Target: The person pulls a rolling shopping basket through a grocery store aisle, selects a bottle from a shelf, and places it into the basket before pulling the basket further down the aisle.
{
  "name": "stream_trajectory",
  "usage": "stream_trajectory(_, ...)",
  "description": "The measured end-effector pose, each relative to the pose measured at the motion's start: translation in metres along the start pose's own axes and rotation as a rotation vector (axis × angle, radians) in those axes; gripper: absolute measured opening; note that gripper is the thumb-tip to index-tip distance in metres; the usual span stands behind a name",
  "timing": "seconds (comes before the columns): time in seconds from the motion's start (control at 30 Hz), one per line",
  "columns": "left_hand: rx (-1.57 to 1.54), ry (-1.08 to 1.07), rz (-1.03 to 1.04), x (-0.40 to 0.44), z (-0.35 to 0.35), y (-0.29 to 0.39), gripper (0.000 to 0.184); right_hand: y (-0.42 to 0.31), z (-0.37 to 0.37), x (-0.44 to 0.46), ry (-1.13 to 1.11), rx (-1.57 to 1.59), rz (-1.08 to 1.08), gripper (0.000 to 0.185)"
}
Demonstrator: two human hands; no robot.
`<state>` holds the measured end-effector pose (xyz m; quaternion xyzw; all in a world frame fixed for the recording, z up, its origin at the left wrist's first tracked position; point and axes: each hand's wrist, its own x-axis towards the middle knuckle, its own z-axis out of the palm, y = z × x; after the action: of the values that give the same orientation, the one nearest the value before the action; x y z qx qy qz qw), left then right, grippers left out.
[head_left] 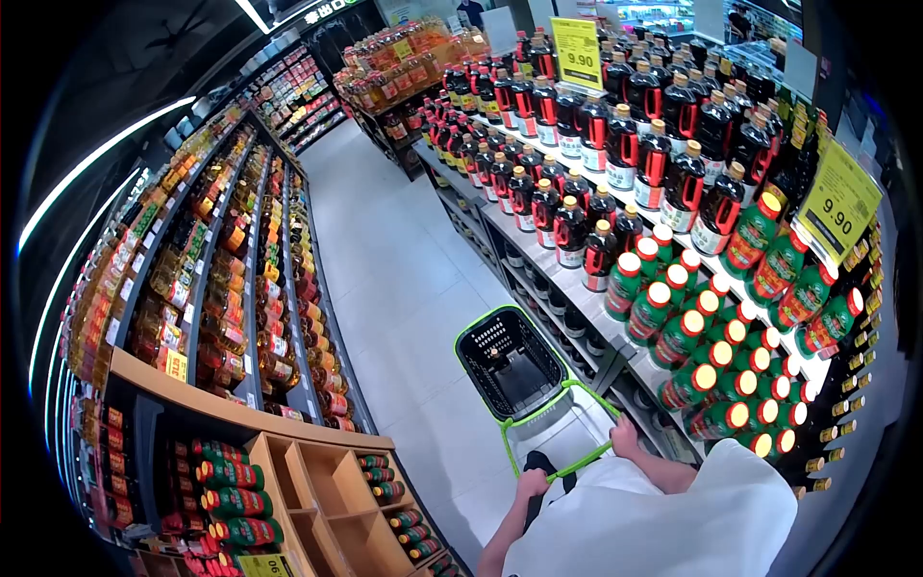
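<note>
A small shopping cart stands in front of my body, with a black basket point(471, 348) rimmed in bright green. Its green handle point(580, 456) reaches back toward my white shirt. My left hand point(533, 481) is closed around the handle's left end. At the right end, my right hand point(625, 439) is wrapped on the same handle. Inside the basket lies a small light item, too small to name. Close by my right hand, green bottles with yellow and white caps point(679, 337) stand in rows on a display.
Dark sauce bottles with red handles point(655, 163) fill the right display under yellow price signs point(577, 54). On the left, long shelves of oil bottles point(226, 298) run along the aisle, ending in a wooden shelf unit point(332, 478). A pale tiled floor point(380, 250) stretches ahead.
</note>
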<state>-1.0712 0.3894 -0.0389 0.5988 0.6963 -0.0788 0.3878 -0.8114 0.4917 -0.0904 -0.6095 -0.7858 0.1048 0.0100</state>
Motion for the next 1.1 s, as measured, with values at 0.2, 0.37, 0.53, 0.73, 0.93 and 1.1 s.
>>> stream_trajectory(0.2,0.066,-0.011,0.063,0.024,-0.049,-0.059,0.030,-0.068,-0.046,0.042,-0.136,0.063,-0.030,0.013)
stream_trajectory(0.37,0.109,-0.051,0.078,0.037,-0.092,-0.083,0.033,-0.101,-0.055,0.065,-0.239,-0.011,-0.061,0.014)
stream_trajectory(0.53,0.169,-0.029,0.088,0.051,-0.094,-0.106,0.033,-0.124,-0.069,0.079,-0.293,0.032,-0.149,0.017)
stream_trajectory(0.73,0.083,0.060,0.084,0.078,-0.107,-0.106,0.036,-0.120,-0.034,0.131,-0.373,-0.049,-0.149,0.018)
stream_trajectory(0.93,0.125,0.204,0.097,0.126,-0.144,-0.122,0.041,-0.139,-0.034,0.193,-0.357,0.029,-0.083,0.019)
stream_trajectory(1.1,0.108,0.174,0.047,0.171,-0.190,-0.118,0.046,-0.137,-0.024,0.266,-0.366,-0.056,-0.181,0.017)
